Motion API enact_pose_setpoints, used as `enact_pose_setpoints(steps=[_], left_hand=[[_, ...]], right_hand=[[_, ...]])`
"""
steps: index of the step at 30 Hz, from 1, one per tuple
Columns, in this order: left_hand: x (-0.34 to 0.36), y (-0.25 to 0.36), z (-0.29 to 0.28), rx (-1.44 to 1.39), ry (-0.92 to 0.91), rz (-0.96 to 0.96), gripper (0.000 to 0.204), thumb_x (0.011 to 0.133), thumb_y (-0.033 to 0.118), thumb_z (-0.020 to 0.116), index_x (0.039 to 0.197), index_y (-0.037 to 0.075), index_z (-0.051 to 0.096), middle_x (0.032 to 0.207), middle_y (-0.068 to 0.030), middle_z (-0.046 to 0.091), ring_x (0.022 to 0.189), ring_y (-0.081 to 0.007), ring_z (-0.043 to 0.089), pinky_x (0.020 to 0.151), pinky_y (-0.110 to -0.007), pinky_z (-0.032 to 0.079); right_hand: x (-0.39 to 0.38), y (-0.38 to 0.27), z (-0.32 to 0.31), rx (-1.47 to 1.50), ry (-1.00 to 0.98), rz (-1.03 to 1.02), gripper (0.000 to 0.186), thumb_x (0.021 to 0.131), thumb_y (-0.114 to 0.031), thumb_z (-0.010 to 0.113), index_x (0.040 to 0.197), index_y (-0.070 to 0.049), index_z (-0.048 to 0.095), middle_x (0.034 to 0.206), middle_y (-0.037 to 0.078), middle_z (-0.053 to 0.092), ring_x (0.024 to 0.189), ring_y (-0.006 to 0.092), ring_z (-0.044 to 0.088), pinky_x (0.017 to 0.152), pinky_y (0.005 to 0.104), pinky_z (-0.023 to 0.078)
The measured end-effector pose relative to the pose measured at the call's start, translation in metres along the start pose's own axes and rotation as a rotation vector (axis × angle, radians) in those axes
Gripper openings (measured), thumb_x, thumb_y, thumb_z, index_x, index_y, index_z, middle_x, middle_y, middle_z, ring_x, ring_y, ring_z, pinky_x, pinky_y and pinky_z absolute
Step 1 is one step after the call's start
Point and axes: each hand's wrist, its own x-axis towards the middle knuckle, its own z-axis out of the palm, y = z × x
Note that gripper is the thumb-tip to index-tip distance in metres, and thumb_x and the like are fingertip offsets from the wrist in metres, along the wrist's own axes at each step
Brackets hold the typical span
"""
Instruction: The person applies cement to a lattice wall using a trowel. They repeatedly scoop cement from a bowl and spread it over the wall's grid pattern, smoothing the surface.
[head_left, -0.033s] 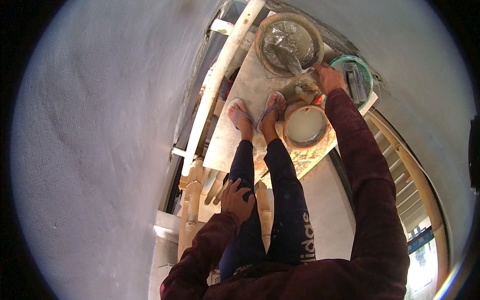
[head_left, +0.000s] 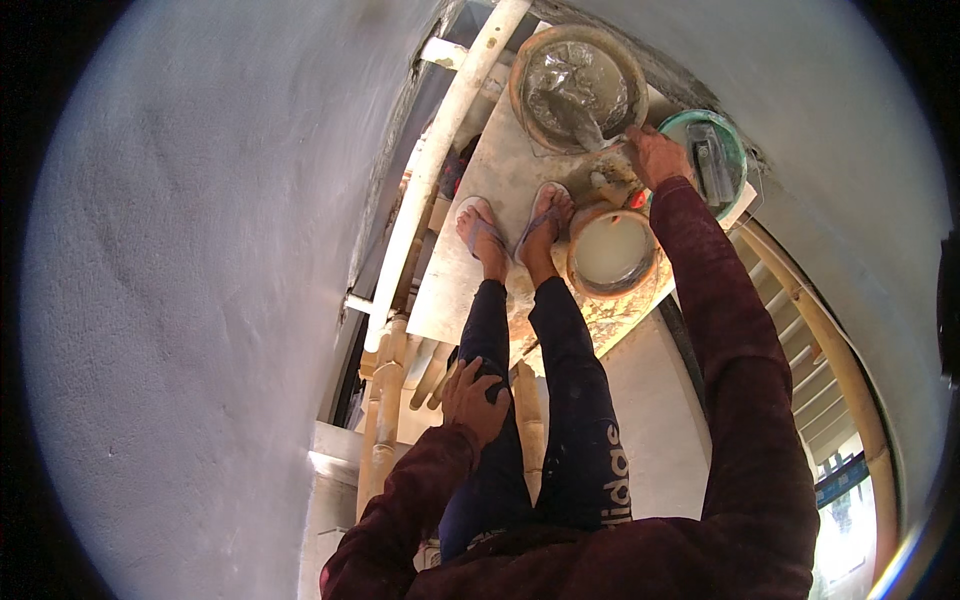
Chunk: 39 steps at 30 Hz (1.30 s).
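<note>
At the far end of the board, my right hand (head_left: 662, 158) is closed around the handle end of what looks like a trowel (head_left: 588, 132). Its grey, paste-coated blade lies over the near right rim of a round clay-coloured basin (head_left: 519, 92) and dips into wet grey plaster (head_left: 562, 82). The fingers partly hide the handle. My left hand (head_left: 474, 402) rests on my left leg around the knee, fingers spread and holding nothing. Close below my right hand stands a smaller pot (head_left: 592, 284) of milky liquid. Right beside that hand is a green bucket (head_left: 737, 160) with a grey, flat-sided object (head_left: 711, 165) inside.
My sandalled feet (head_left: 545, 215) stand on a raised, stained board (head_left: 455, 290). Pale poles (head_left: 440, 150) run along its left edge, with gaps beyond. Smooth plastered walls rise at left (head_left: 180, 300) and right (head_left: 840, 150). A small red item (head_left: 638, 200) sits between pot and bucket.
</note>
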Motion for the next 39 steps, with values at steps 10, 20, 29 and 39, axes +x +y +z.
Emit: enact_pose_setpoints(steps=[10,20,29,39], left_hand=[[0.001,0.0,-0.004,0.023,0.038,0.033,0.032,0.077,0.031,0.063,0.105,0.014,0.067,0.137,-0.0149,0.043,0.131,-0.0359,0.032,0.109,-0.046,0.024],[-0.001,-0.005,-0.011,0.074,0.045,0.065,0.031,0.077,0.03,0.063,0.103,0.013,0.068,0.136,-0.0153,0.043,0.131,-0.0362,0.032,0.109,-0.046,0.024],[0.001,-0.007,-0.015,0.108,0.04,0.087,0.028,0.079,0.03,0.065,0.101,0.014,0.068,0.135,-0.0143,0.045,0.131,-0.0354,0.032,0.109,-0.044,0.024],[0.002,-0.01,-0.014,0.151,0.062,0.133,0.029,0.079,0.032,0.066,0.101,0.014,0.068,0.133,-0.0136,0.046,0.129,-0.0352,0.035,0.107,-0.044,0.025]], right_hand=[[-0.002,-0.013,0.018,0.078,0.087,-0.009,0.027,0.077,-0.012,0.057,0.104,-0.013,0.062,0.088,0.015,0.067,0.085,0.0319,0.065,0.074,0.0443,0.051],[-0.021,-0.023,0.045,0.468,0.032,0.125,0.037,0.072,-0.02,0.064,0.109,-0.015,0.064,0.096,0.017,0.066,0.088,0.0336,0.063,0.078,0.0445,0.05],[-0.015,-0.04,0.111,0.923,-0.079,0.238,0.05,0.069,-0.025,0.068,0.113,-0.002,0.061,0.088,0.014,0.067,0.081,0.0236,0.065,0.074,0.0336,0.05],[-0.031,-0.058,0.112,1.075,0.193,0.288,0.045,0.067,-0.026,0.066,0.106,-0.005,0.064,0.082,0.015,0.066,0.076,0.0293,0.064,0.071,0.0382,0.05]])
